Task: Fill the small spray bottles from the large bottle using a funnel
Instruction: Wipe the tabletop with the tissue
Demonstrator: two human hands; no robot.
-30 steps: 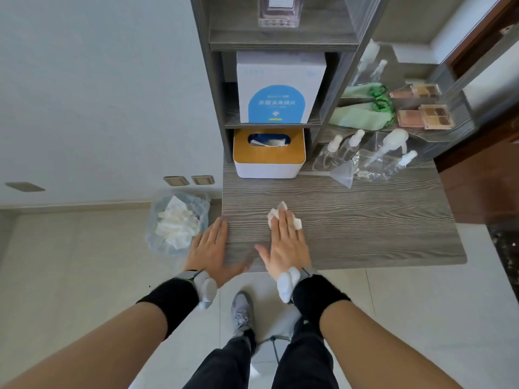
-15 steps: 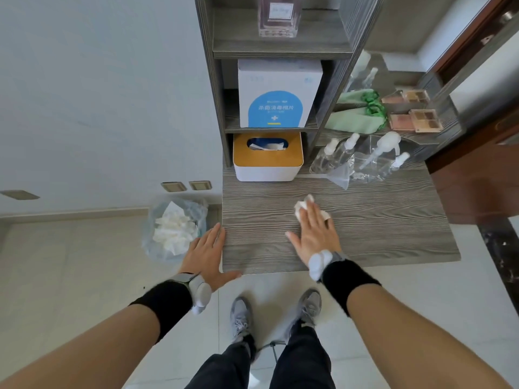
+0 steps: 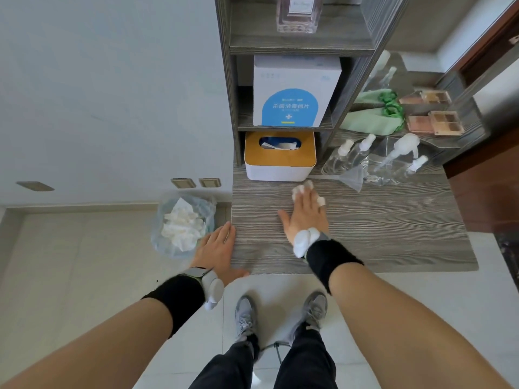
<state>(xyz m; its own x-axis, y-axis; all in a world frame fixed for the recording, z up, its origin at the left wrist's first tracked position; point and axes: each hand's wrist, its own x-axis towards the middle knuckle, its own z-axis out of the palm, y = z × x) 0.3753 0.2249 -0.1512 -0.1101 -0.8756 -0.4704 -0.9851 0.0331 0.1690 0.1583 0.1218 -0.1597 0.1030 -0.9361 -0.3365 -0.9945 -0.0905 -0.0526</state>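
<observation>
Left hand (image 3: 217, 249) lay flat on the near-left edge of the surface (image 3: 393, 234), grip apart, holding nothing. Right hand (image 3: 304, 213), fingers straight and grip apart, pressed a white tissue (image 3: 301, 188) onto the surface. Tissue box (image 3: 279, 161) at 12 o'clock, just beyond the fingertips. At 2 o'clock, apart: clear funnel (image 3: 354, 178), with small spray bottles (image 3: 345, 147) and large bottle (image 3: 404, 146) grouped behind.
</observation>
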